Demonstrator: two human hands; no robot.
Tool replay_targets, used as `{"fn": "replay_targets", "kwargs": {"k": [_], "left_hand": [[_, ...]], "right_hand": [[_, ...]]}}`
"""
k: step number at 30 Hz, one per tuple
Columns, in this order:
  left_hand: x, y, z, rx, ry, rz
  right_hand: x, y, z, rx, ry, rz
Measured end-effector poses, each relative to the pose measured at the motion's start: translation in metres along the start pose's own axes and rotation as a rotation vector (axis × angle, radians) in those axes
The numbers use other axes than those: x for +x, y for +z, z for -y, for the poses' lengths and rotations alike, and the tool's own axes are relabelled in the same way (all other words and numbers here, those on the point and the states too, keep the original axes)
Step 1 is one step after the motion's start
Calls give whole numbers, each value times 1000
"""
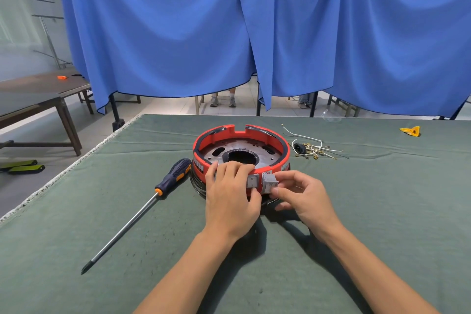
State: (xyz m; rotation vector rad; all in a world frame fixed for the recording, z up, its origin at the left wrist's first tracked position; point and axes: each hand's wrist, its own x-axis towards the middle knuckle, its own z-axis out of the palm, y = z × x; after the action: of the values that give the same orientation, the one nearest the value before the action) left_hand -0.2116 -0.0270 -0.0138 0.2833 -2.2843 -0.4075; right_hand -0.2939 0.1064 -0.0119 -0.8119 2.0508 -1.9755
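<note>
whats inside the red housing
Inside the red housing sits a metal plate with slots, small holes and a large round opening, dark within. The left hand, gripping the near rim, covers the plate's front edge.

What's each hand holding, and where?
Right hand pinches the grey square rocker switch at its front face; left hand grips the round red plastic housing over its near rim.

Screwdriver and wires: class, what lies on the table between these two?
In the head view, the red base lies between the screwdriver and the wires. The left hand grips its front rim; the right hand pinches a grey switch there.
</note>
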Motion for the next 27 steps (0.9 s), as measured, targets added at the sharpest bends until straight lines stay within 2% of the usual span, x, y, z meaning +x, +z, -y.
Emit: {"fn": "replay_targets", "kwargs": {"k": [9,16,27], "left_hand": [[3,1,0,-5,-14,-21],[6,5,1,-68,-58,-29],[6,6,2,-40,-47,-37]], "right_hand": [[-1,5,3,-144,-141,-152],[-4,5,0,-281,-201,-168],[-1,9,-9,-111,-122,-177]]}}
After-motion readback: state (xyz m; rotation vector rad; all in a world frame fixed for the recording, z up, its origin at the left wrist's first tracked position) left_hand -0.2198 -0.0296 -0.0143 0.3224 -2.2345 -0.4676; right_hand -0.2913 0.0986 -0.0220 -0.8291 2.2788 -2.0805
